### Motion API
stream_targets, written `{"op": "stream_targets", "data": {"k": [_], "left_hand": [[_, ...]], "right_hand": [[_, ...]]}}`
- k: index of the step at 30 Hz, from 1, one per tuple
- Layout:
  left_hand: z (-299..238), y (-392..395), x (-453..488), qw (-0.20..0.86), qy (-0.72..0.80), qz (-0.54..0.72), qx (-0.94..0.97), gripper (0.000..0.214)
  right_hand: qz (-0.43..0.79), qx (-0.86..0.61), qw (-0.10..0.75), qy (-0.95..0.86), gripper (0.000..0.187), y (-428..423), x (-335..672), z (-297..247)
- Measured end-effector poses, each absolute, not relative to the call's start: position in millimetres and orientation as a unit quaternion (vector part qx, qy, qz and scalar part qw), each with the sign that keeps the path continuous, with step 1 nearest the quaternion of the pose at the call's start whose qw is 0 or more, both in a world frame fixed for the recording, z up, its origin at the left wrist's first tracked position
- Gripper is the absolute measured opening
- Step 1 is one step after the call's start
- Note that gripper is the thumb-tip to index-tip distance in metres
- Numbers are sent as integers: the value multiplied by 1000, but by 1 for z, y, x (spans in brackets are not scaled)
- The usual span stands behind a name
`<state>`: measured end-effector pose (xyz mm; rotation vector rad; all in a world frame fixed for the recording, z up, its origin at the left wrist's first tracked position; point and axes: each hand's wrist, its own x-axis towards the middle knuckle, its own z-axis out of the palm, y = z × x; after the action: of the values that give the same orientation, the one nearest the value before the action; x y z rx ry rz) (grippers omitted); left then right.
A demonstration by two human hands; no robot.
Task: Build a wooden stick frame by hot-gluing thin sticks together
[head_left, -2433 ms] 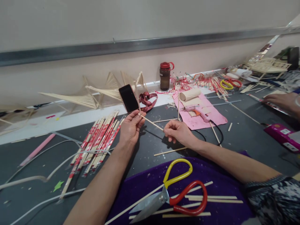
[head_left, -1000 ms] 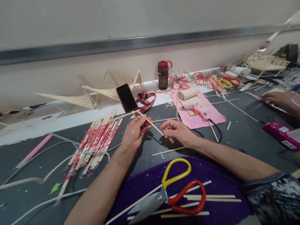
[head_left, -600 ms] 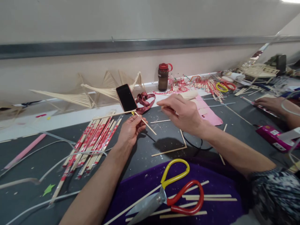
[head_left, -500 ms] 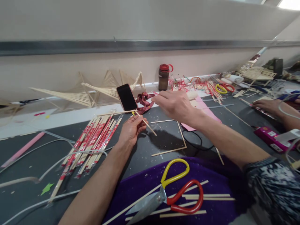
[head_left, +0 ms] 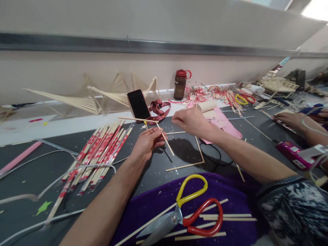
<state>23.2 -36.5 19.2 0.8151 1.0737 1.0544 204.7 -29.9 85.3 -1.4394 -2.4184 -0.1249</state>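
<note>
My left hand [head_left: 147, 143] is closed on thin joined bamboo sticks [head_left: 165, 140]; one stick runs left past the phone, another slants down to the right. My right hand [head_left: 191, 121] hovers above the table just right of them, over the edge of the pink paper [head_left: 227, 121], with its fingers curled. What they pinch, if anything, I cannot make out. An L of glued sticks [head_left: 189, 164] lies on the dark table below my right hand.
Yellow-and-red scissors [head_left: 191, 208] and loose sticks lie on the purple cloth [head_left: 159, 201] near me. Wrapped chopsticks [head_left: 102, 150] lie left. A phone [head_left: 138, 104], red ribbon [head_left: 159, 107], bottle [head_left: 180, 83] and stick models [head_left: 97, 97] stand behind. Another person's hand [head_left: 289, 119] rests far right.
My right hand let go of the stick it shared with my left hand, rose and reached toward the pink paper, then drew back a little. My left hand keeps the sticks.
</note>
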Motion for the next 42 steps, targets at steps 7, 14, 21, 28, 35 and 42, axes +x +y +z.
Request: {"op": "stream_targets", "data": {"k": [7,14,21,28,35,42], "left_hand": [[16,-41,28,677,473,433,360,19],[15,-43,30,641,487,458,378,26],[19,-43,29,591,488,517,382,38],[16,-40,26,577,496,512,399,35],[7,-30,14,562,539,450,437,39],[4,-30,17,505,579,396,503,33]], "right_hand": [[403,-496,184,-747,39,-61,194,20],[461,-487,231,-705,24,-63,192,12],[488,-465,232,-701,23,-71,186,7],[481,-466,202,-714,30,-71,183,11],[69,-529,120,-838,26,-49,223,18],[-86,-501,-27,-861,25,-38,221,12]]}}
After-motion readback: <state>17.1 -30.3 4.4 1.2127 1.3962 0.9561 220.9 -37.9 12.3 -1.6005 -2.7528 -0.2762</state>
